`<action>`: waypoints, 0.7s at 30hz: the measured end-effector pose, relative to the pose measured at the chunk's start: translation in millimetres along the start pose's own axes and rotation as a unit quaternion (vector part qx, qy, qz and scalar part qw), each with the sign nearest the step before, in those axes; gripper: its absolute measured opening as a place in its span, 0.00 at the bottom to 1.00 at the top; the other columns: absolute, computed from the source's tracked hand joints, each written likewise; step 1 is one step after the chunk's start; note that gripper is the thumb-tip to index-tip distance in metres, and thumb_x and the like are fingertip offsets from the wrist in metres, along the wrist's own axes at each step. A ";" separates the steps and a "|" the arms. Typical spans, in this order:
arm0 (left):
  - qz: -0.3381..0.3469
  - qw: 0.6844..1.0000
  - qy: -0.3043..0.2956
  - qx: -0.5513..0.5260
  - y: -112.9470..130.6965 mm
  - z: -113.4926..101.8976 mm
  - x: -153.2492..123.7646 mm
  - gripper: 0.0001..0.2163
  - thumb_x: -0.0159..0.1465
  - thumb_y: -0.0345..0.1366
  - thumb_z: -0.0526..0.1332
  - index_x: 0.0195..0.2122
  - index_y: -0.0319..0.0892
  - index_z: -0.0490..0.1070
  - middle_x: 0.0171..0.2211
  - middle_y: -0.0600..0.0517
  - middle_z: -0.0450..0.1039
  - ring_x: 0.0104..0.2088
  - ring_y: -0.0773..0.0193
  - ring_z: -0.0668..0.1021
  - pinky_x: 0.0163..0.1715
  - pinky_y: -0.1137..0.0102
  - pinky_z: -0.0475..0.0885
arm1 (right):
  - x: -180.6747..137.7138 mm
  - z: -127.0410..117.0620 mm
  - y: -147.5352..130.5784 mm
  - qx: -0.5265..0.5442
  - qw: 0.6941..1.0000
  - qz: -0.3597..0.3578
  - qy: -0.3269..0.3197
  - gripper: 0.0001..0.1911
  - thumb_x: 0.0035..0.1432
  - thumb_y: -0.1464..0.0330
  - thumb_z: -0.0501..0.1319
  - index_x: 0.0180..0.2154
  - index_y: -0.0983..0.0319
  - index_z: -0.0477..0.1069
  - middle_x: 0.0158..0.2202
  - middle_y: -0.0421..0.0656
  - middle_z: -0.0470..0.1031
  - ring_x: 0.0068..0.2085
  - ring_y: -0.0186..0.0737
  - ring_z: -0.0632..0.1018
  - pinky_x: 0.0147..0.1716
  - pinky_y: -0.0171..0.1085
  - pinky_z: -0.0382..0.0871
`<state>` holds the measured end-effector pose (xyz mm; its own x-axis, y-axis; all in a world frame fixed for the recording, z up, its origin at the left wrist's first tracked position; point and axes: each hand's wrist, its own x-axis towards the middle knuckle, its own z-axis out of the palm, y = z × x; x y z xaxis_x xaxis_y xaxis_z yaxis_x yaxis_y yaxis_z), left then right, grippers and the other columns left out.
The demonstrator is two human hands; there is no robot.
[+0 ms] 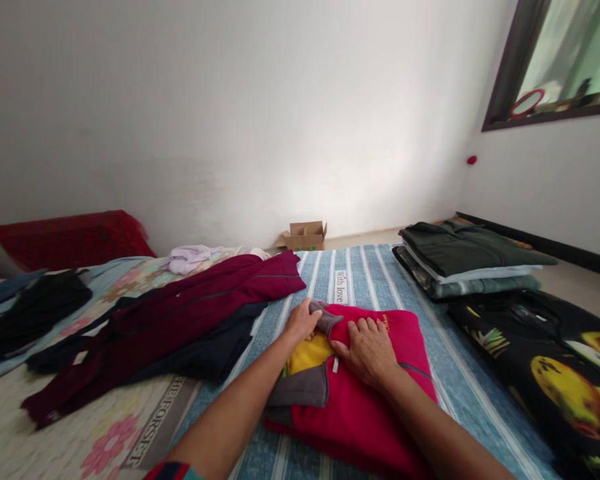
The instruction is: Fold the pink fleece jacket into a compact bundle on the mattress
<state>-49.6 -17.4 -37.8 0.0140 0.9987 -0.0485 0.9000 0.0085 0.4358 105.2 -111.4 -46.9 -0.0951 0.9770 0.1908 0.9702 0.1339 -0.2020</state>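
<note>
On the striped bed, left hand (303, 322) pinching pink jacket's (365, 393) grey collar (325, 319), right hand (369, 350) flat, grip released.

Soft daylight is cast from the window (560, 60) at upper right; a bright patch is seen on the white wall (260, 120). Left side dimmer. Shadows faint. Edges stretched by wide-angle distortion; focus sharp.

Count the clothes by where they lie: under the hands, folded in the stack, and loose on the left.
Under the hands: 1, the pink jacket
Folded stack: 3 layers visible
Loose on the left: 4, the maroon garment, navy garment, black garment, lilac garment
Total: 8
</note>
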 end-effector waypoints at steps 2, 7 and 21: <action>-0.004 1.000 0.007 0.014 7.4 -8.5 -4.9 0.15 0.60 0.38 0.56 0.48 0.40 0.66 0.29 0.50 0.76 0.29 0.60 0.78 0.30 0.69 0.72 | 0.0 -0.2 0.8 0.002 1.000 -0.001 0.007 0.31 0.60 0.48 0.45 0.44 0.65 0.71 0.44 0.56 0.72 0.49 0.55 0.68 0.51 0.51 0.51; 0.072 0.984 0.097 0.128 30.7 -19.6 -31.9 0.14 0.60 0.36 0.55 0.48 0.40 0.66 0.45 0.43 0.71 0.48 0.54 0.73 0.48 0.63 0.66 | 1.1 -1.8 2.7 0.013 1.000 -0.005 0.017 0.29 0.61 0.48 0.45 0.42 0.64 0.71 0.43 0.55 0.72 0.47 0.53 0.70 0.50 0.48 0.53; 0.167 0.978 -0.054 0.115 22.7 30.7 -38.6 0.25 0.68 0.47 0.39 0.61 0.39 0.55 0.65 0.41 0.47 0.65 0.52 0.49 0.59 0.51 0.51 | -12.2 -14.7 23.5 -0.030 0.999 0.012 0.025 0.40 0.56 0.44 0.47 0.54 0.69 0.65 0.54 0.59 0.65 0.57 0.59 0.62 0.56 0.52 0.49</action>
<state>-16.3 -57.2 -53.6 0.3590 0.9326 -0.0386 0.9112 -0.3412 0.2307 132.4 -122.6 -39.9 -0.0626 0.9699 0.2351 0.9839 0.0995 -0.1485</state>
